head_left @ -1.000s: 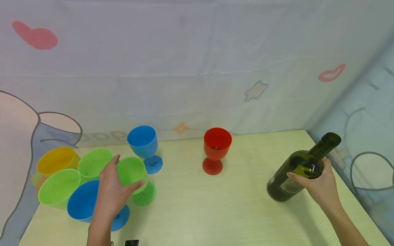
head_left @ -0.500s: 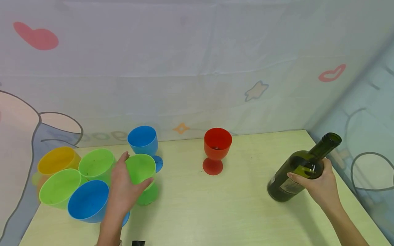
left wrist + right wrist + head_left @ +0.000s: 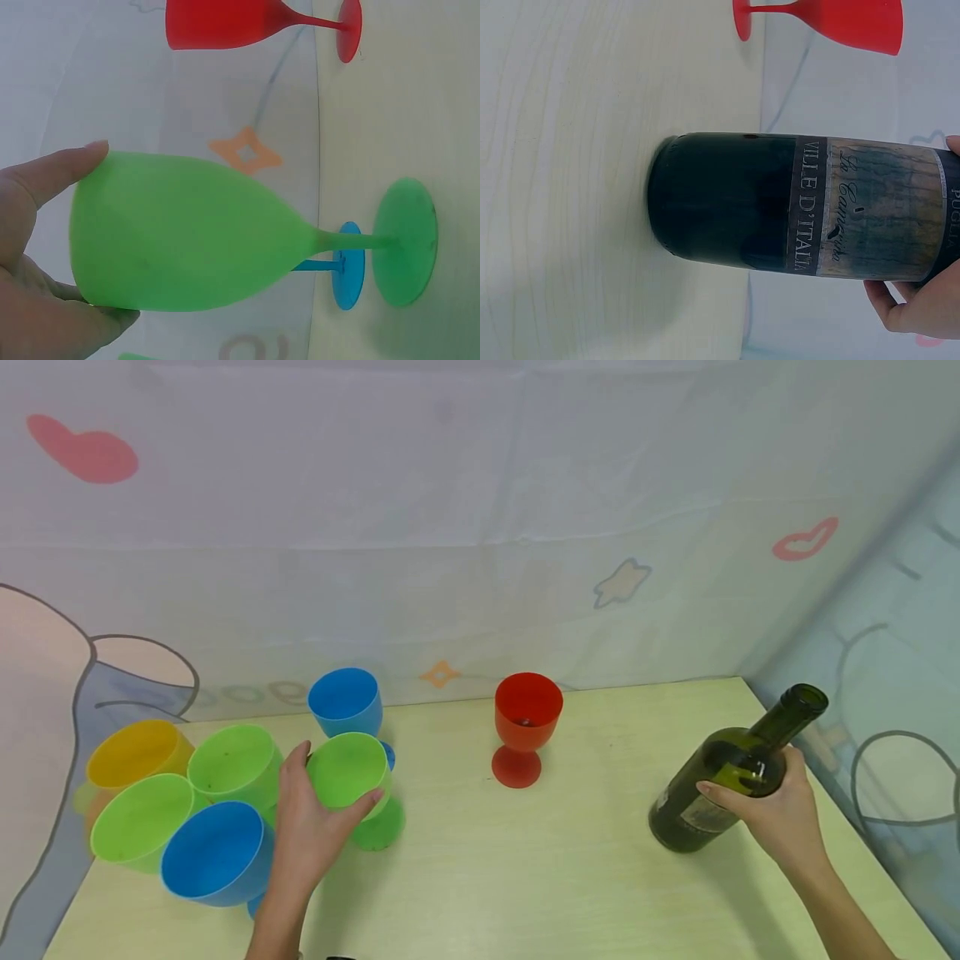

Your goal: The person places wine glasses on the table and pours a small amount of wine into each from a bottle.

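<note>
My left hand (image 3: pixel 318 831) holds a green plastic goblet (image 3: pixel 348 772) near its rim, thumb on one side and fingers on the other. In the left wrist view this goblet (image 3: pixel 187 232) shows its whole bowl, stem and round foot; whether the foot touches the table I cannot tell. On the right, my right hand (image 3: pixel 780 818) grips a dark green wine bottle (image 3: pixel 705 793) around its upper body. The bottle's neck has no cap, and its base is at the tabletop. In the right wrist view, the bottle's label (image 3: pixel 877 210) faces the camera.
A red goblet (image 3: pixel 527 718) stands mid-table near the back edge. A blue goblet (image 3: pixel 347 700) is behind the held one. Left of my left hand cluster a yellow goblet (image 3: pixel 135 760), two green ones and another blue goblet (image 3: pixel 217 856). A printed cloth (image 3: pixel 480 527) hangs behind the table (image 3: pixel 540 877).
My left hand has come round the green goblet and shifted it a little to the right, away from the cluster. The right hand and the bottle have stayed put.
</note>
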Tool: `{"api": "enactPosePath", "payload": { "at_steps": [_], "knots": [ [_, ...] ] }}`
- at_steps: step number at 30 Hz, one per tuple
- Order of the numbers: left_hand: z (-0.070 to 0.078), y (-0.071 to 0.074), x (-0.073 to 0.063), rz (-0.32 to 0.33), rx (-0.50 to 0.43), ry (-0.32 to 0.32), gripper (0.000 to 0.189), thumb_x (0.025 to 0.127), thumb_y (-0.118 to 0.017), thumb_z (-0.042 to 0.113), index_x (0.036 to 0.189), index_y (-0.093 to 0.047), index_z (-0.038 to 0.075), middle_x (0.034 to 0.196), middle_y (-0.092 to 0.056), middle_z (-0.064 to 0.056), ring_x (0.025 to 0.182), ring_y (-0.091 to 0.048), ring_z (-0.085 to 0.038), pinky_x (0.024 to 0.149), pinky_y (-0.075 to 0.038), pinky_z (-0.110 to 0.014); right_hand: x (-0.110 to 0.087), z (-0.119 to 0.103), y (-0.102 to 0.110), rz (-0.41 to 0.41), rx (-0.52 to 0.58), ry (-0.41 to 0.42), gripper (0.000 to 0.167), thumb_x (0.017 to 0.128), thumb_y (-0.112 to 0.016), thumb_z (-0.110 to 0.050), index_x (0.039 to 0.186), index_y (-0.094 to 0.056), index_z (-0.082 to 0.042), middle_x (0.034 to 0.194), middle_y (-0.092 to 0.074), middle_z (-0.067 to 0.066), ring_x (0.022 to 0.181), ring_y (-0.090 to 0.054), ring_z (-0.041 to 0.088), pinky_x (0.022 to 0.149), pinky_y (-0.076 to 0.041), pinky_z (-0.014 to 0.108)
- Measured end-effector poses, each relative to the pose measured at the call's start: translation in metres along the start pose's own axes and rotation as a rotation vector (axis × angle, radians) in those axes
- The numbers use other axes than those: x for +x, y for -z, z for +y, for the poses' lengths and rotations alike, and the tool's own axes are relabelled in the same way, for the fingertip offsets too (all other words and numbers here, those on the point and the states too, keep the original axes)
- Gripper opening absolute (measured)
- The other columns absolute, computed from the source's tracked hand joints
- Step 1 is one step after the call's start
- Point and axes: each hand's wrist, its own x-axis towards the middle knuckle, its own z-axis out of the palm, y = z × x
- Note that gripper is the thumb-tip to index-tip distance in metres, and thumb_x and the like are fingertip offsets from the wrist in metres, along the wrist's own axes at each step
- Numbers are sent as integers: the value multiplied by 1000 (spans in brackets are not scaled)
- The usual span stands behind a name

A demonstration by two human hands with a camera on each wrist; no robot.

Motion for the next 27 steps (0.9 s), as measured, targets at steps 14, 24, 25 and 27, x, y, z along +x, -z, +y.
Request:
{"api": "enactPosePath", "payload": {
  "at_steps": [14,24,25,27],
  "knots": [
    [-7,-8,1,11,-54,19,92,74,-76,25,142,-18,-1,139,-26,-23,124,-26,-38,97,-28,-57,1,0,-1,4,4,2,82,74,-76,-23,129,-24,5,120,-41,19,99,-44,29,71,-37,28],
    [-7,-15,0,44,-102,-43,93,69,-80,24,139,-24,0,139,-32,-19,125,-31,-35,99,-28,-55,0,1,0,-9,7,-1,82,74,-76,-24,130,-22,5,120,-40,21,100,-44,32,72,-37,31],
    [-6,-16,0,47,-108,-49,92,69,-80,23,139,-26,-1,138,-32,-19,125,-32,-35,99,-28,-55,0,1,0,-12,9,-1,82,74,-76,-23,130,-22,4,120,-40,20,100,-44,32,72,-37,31],
    [-4,-17,-1,45,-110,-60,91,69,-80,23,138,-27,-1,138,-33,-19,124,-32,-35,98,-29,-54,0,1,1,-17,11,2,82,75,-76,-23,131,-22,4,121,-40,19,100,-44,30,72,-38,29]
  ]
}}
